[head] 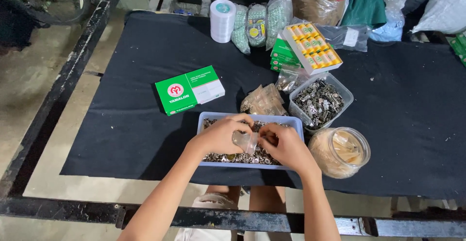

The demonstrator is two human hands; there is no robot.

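Note:
My left hand (222, 135) and my right hand (285, 146) meet over a pale blue tray (208, 116) filled with several small metal parts (241, 158). Between their fingertips both hands pinch a small clear plastic bag (246, 142). What the bag contains is too small to tell. The tray stands near the front edge of a black cloth (141, 124) that covers the table.
A clear tub of metal clips (319, 102) and a round jar (340, 151) stand right of the tray. A green and white box (189, 90), crumpled plastic bags (264, 100), a white tape roll (223, 20), and a box of yellow spools (312, 47) lie further back. A metal frame bar (208, 216) runs along the front.

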